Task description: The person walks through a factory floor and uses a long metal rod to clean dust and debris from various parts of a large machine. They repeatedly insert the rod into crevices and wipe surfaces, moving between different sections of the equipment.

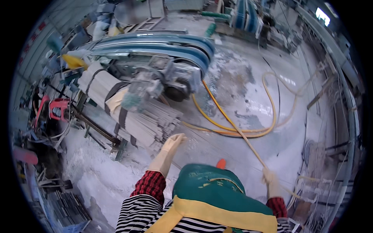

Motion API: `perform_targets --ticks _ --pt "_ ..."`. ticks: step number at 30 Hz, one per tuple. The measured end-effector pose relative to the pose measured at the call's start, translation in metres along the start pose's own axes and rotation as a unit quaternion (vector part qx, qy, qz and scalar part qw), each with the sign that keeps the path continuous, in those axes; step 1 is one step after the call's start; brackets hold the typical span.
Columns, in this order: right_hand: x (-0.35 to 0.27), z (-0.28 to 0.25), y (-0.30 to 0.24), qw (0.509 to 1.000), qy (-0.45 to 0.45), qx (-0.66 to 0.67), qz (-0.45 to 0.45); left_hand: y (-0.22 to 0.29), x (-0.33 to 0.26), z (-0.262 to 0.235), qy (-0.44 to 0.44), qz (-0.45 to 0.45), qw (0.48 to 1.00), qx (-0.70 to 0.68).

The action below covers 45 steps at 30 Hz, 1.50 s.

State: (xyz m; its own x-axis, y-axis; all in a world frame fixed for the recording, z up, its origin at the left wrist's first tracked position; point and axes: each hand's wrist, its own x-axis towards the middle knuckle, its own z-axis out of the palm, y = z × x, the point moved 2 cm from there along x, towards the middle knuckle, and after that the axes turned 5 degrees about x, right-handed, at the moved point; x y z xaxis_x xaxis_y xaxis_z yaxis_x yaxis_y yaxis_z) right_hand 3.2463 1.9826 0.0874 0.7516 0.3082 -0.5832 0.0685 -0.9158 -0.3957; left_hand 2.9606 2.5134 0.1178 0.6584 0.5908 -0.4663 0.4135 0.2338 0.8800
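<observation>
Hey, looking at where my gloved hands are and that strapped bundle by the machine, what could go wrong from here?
The left hand reaches toward the end of the strapped bundle of long strips; their bare ends could catch the glove. The yellow hoses loop across the floor ahead, and the right hand is close to one, so a foot might snag. The floor looks wet and coated in white sludge, probably slippery.

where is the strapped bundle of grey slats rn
In the head view, the strapped bundle of grey slats lies left of centre, beyond the gloved left hand.
</observation>
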Motion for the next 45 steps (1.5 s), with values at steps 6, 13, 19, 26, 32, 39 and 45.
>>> perform_targets --ticks 6,13,19,26,32,39,45 --pt "0.085 -0.090 -0.059 0.981 -0.032 0.193 -0.005 0.035 0.011 0.040 -0.002 0.012 0.988 0.156" --pt "0.129 -0.001 0.041 0.999 -0.036 0.014 -0.024 0.133 0.128 0.099 -0.045 0.082 0.958 0.269" --pt "0.155 0.052 0.106 0.962 -0.185 0.125 0.154 0.175 0.287 0.147 0.000 0.176 0.959 0.220" --pt "0.326 -0.061 0.039 0.941 -0.034 0.311 0.129 0.269 0.469 0.231 0.070 0.337 0.918 0.198" --pt "0.460 -0.229 -0.208 0.989 -0.063 0.128 0.034 0.378 0.541 0.238 0.106 0.409 0.853 0.307" --pt "0.545 -0.283 -0.326 0.969 -0.116 0.210 -0.059 0.490 0.596 0.185 0.234 0.407 0.720 0.511" --pt "0.665 -0.368 -0.334 0.982 -0.037 0.177 -0.055 0.461 0.633 0.162 0.354 0.329 0.669 0.565"
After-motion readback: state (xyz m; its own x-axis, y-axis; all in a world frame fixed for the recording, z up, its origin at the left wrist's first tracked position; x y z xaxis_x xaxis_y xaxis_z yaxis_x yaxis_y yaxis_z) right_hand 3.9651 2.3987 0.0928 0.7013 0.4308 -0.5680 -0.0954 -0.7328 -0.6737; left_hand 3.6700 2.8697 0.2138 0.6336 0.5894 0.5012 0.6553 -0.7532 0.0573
